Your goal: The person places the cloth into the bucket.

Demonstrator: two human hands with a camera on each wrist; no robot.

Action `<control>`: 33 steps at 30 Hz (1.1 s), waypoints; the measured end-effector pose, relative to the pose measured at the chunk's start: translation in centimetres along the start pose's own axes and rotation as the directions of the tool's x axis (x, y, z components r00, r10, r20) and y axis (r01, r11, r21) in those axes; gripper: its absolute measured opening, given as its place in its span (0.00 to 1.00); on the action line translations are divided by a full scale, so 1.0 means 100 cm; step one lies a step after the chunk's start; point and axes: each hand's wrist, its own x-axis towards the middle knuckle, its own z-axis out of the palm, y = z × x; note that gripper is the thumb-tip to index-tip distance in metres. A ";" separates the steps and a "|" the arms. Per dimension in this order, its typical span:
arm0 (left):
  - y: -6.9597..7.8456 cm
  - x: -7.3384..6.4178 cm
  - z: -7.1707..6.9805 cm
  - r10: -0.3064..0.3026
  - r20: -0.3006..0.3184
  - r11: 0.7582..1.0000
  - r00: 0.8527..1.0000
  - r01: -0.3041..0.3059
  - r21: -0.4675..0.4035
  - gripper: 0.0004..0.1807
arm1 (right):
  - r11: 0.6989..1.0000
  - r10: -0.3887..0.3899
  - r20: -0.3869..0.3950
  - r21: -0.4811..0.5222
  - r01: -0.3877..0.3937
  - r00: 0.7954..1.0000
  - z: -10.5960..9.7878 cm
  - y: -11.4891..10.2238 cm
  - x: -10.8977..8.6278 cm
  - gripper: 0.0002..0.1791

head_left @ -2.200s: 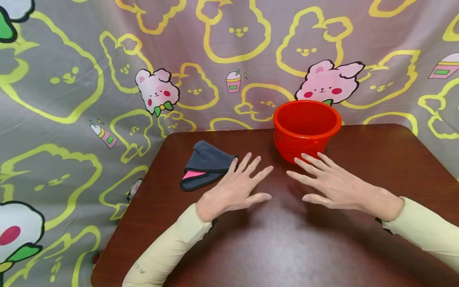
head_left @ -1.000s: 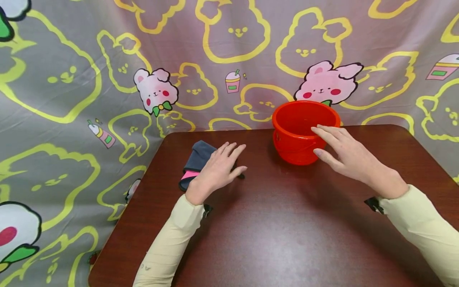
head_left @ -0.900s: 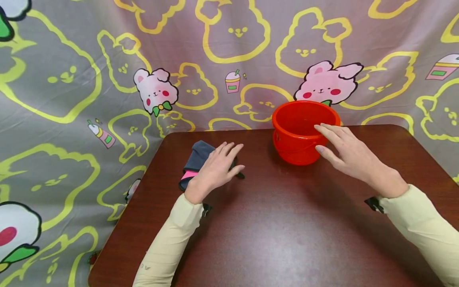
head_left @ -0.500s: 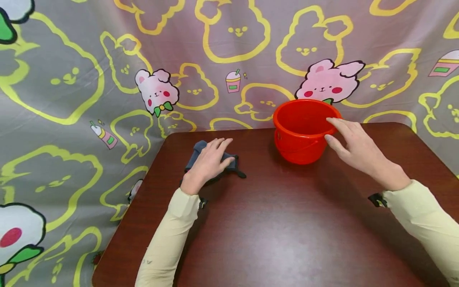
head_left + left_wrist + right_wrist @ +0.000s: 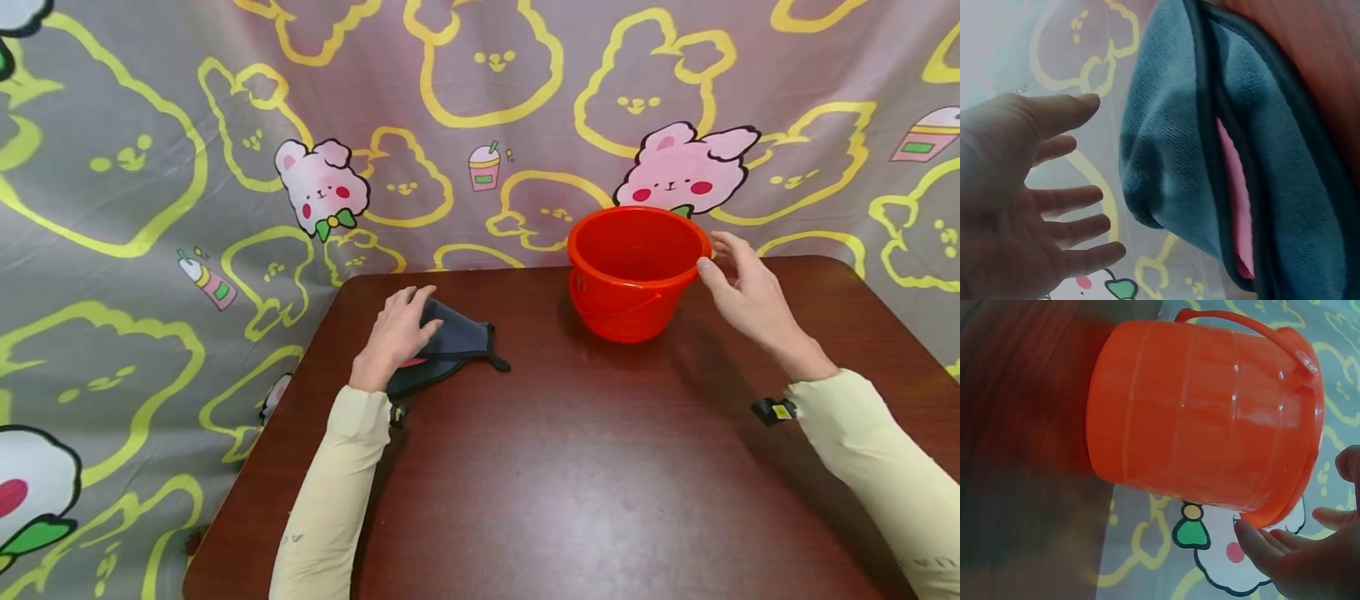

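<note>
A folded blue-grey cloth [image 5: 457,333] with black edging, a pink inner side and a small loop lies at the table's left back. My left hand [image 5: 392,337] hovers over its left end; in the left wrist view that hand [image 5: 1029,206] has spread fingers, apart from the cloth [image 5: 1172,125]. A red plastic bucket [image 5: 626,308] stands upright at the back right, its handle [image 5: 1254,325] hanging down against its side. Beside the bucket's right rim is my right hand [image 5: 765,308], fingers loosely bent; whether a fingertip touches the rim, I cannot tell.
Both things stand on a dark reddish-brown table [image 5: 555,450] with rounded back corners. A grey curtain [image 5: 450,92] printed with yellow outlines and cartoon animals hangs close behind and to the left. Small black devices sit under both sleeve cuffs.
My left hand has moved left across the cloth, uncovering its right part. My right hand has moved right, from the bucket's front to beside its right rim. Bucket and cloth stay put.
</note>
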 end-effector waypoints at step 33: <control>-0.015 0.005 0.020 -0.137 0.222 0.989 0.965 0.147 -0.029 0.32 | 0.976 0.112 0.114 0.173 -0.131 0.987 0.017 0.011 0.011 0.39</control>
